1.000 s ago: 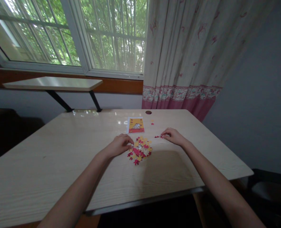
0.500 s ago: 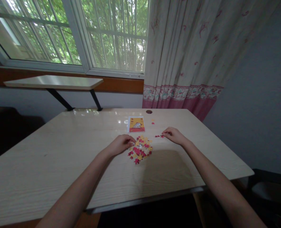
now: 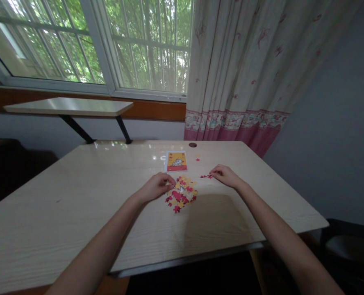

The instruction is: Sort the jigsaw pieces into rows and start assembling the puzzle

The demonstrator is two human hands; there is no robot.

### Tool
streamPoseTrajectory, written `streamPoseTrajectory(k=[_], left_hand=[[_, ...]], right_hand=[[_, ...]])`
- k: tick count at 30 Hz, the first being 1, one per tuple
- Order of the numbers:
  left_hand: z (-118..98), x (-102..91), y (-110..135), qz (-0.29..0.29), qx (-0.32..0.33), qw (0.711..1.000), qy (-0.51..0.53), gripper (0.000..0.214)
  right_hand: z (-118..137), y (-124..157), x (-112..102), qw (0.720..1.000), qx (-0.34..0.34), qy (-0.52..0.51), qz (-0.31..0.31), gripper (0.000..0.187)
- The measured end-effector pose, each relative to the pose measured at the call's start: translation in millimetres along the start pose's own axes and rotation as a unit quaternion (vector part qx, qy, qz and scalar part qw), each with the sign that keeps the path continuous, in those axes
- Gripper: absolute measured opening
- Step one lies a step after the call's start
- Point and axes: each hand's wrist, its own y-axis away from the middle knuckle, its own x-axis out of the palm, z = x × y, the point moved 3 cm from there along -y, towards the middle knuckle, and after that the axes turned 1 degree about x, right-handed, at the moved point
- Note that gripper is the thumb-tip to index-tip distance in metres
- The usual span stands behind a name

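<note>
A loose pile of red, yellow and white jigsaw puzzle pieces [image 3: 183, 196] lies on the table in front of me. My left hand [image 3: 159, 186] is at the pile's left edge, thumb and fingers pinched together; whatever is between them is too small to make out. To the right of the pile, my right hand [image 3: 226, 175] pinches a red puzzle piece [image 3: 210, 177] at the table surface. Another red piece [image 3: 203, 176] lies just left of it. Behind the pile rests a picture card [image 3: 177, 161] showing a white dog on yellow and red.
A few pieces [image 3: 198, 159] lie apart, right of the card. Near the back edge of the pale wooden table [image 3: 102, 196] is a round cable hole [image 3: 193, 145]. A raised shelf [image 3: 71, 106] on black legs stands at the back left. A curtain [image 3: 234, 82] hangs behind.
Both hands stay almost where they were. My left hand's fingers have shifted slightly over the pile's edge; my right hand keeps its pinch on the red puzzle piece.
</note>
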Motion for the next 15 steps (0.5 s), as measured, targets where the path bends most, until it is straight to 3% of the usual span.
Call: streamPoseTrajectory(k=[7,11,13,15], left_hand=[[3.2,2.7,0.7,0.001,-0.027,0.998,0.061,0.016],[-3.2,-0.1,-1.2,-0.02,0.021,0.998,0.055,0.012],[-4.5,0.6,-2.7,-0.039,0.012,0.993,0.108,0.014],[-3.4,2.6,-4.1,-0.078,-0.04,0.976,0.2,0.021]], right_hand=[[-0.5,0.2,1.1,1.0,0.002,-0.001,0.001,0.023],[-2.4,0.3,2.0,1.0,0.0,-0.005,-0.001,0.024],[-1.3,0.2,1.5,1.0,-0.004,-0.006,-0.001,0.024],[4.5,-0.2,0.2,1.0,-0.013,-0.001,-0.014,0.023]])
